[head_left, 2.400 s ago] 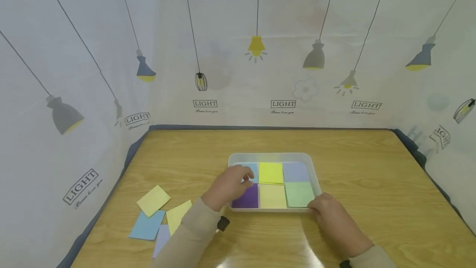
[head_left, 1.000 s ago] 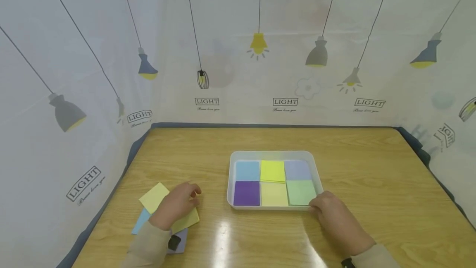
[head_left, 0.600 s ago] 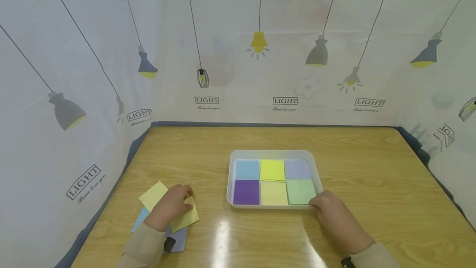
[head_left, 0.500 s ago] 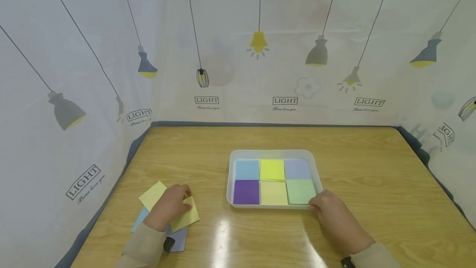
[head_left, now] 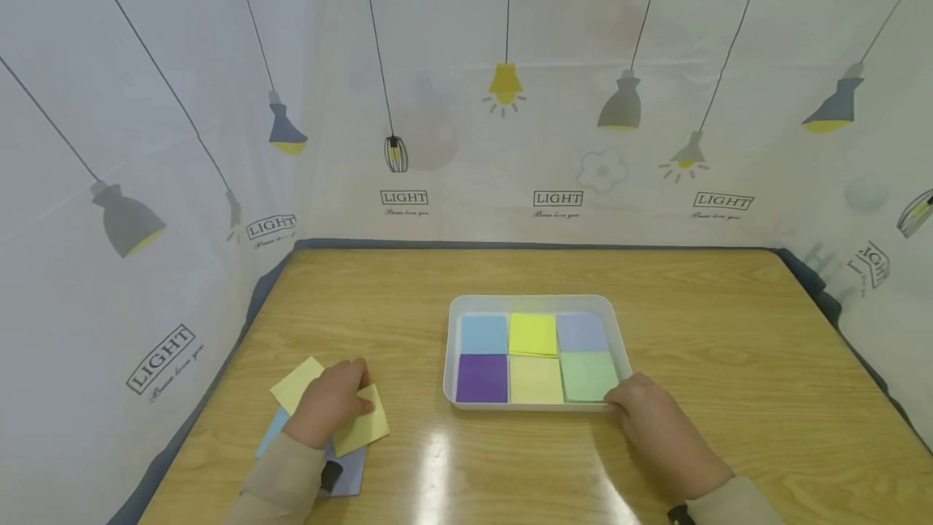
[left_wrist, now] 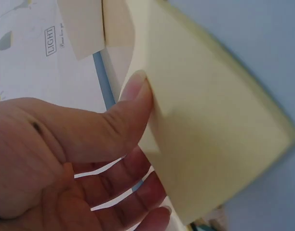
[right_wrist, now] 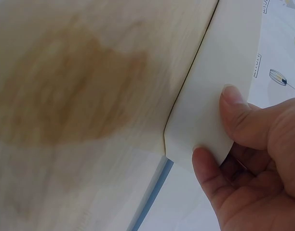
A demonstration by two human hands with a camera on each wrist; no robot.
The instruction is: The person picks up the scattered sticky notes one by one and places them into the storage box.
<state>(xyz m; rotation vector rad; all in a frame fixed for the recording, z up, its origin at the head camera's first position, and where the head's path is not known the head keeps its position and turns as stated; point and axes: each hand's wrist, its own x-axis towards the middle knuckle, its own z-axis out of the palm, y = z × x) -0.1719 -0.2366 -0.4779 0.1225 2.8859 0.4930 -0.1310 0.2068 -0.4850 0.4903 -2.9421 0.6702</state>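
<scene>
At the left of the table my left hand (head_left: pixel 330 402) pinches a pale yellow sticky note pad (head_left: pixel 364 428). The left wrist view shows my thumb (left_wrist: pixel 133 106) on top of this pad (left_wrist: pixel 220 115) and the fingers curled at its underside. Another pale yellow pad (head_left: pixel 295 383), a blue pad (head_left: pixel 271 432) and a lavender pad (head_left: pixel 353 470) lie around it, partly covered. My right hand (head_left: pixel 659 428) grips the near right corner of a white tray (head_left: pixel 535 303); thumb and fingers close on its wall (right_wrist: pixel 205 101) in the right wrist view.
Two rows of sticky notes fill the tray: blue (head_left: pixel 484 334), bright yellow (head_left: pixel 532 335) and lavender (head_left: pixel 581 333) behind, purple (head_left: pixel 482 379), pale yellow (head_left: pixel 535 380) and green (head_left: pixel 589 377) in front. A printed white curtain (head_left: pixel 466 144) borders the wooden table (head_left: pixel 729 330).
My left hand has gone from above the tray's left side to the loose pads and taken hold of a pale yellow one. The lavender pad has shifted right. My right hand stays on the tray.
</scene>
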